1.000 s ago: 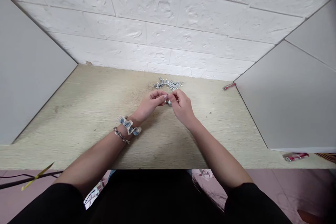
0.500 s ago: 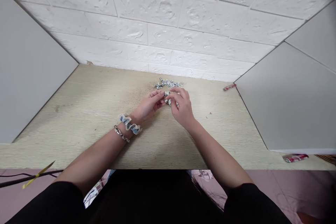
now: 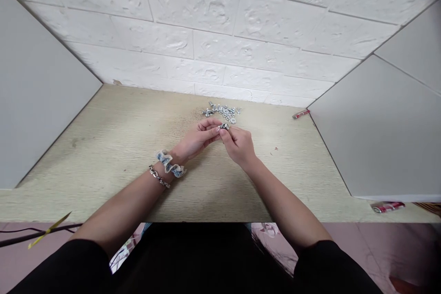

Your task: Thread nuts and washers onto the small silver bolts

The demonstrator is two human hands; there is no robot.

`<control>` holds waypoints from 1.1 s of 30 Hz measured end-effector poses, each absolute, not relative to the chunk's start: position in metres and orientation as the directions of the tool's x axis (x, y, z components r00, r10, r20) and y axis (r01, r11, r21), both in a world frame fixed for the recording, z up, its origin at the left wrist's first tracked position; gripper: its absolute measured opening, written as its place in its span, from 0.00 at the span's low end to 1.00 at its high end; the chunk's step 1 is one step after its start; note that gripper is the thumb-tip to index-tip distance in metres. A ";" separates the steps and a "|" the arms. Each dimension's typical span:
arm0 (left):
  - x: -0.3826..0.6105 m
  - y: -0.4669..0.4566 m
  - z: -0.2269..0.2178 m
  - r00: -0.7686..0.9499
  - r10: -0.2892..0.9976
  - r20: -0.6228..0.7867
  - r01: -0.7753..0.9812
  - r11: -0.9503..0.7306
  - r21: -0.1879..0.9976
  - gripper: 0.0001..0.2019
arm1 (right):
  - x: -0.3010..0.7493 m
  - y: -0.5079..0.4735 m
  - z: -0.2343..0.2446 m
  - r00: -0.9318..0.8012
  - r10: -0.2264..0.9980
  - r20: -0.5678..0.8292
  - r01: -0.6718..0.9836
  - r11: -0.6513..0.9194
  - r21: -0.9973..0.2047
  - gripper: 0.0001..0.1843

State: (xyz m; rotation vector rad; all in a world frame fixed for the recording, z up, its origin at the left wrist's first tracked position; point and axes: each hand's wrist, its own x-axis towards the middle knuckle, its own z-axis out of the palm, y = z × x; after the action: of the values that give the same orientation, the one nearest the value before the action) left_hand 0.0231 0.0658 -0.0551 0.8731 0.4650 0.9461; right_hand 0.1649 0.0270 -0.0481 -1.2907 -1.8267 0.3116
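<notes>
Tbl (image 3: 213, 193): L hand (image 3: 199, 138) & R hand (image 3: 241, 146) hold metal pc (image 3: 225, 126).

One head-worn camera looks forward and down over the torso (image 3: 206, 257), facing the wall (image 3: 213, 41) across the bench (image 3: 213, 188). It sits well back from the fingers (image 3: 211, 133), which show small near the middle of a wide view. The wall fills the top, the bench's near edge runs across low down, and floor (image 3: 354, 245) shows below it.

At frame centre, the left hand (image 3: 197, 138) and right hand (image 3: 241, 144) pinch metal hardware (image 3: 225, 126) over the desk (image 3: 213, 188); bolts (image 3: 208, 112) lie just above, 2 red cylinders (image 3: 389, 207) at right.
</notes>
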 end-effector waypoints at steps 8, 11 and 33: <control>0.022 0.069 -0.061 0.544 0.838 0.051 -0.411 0.213 0.886 0.10 | 0.169 0.029 -0.049 -0.001 0.938 0.346 0.578 0.283 -0.766 0.32; 0.022 0.071 -0.062 0.544 0.838 0.040 -0.391 0.211 0.896 0.11 | 0.168 0.029 -0.047 0.042 0.941 0.336 0.615 0.241 -0.751 0.31; 0.018 0.075 -0.056 0.476 0.875 -0.090 -0.396 0.304 0.867 0.11 | 0.167 0.036 -0.055 -0.181 0.719 0.672 0.630 0.609 -0.482 0.13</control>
State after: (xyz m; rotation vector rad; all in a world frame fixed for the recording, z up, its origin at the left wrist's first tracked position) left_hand 0.0179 0.0747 -0.0561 0.9006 0.6340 0.9203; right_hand 0.1670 0.0361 -0.0551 -1.0796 -1.8836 0.1168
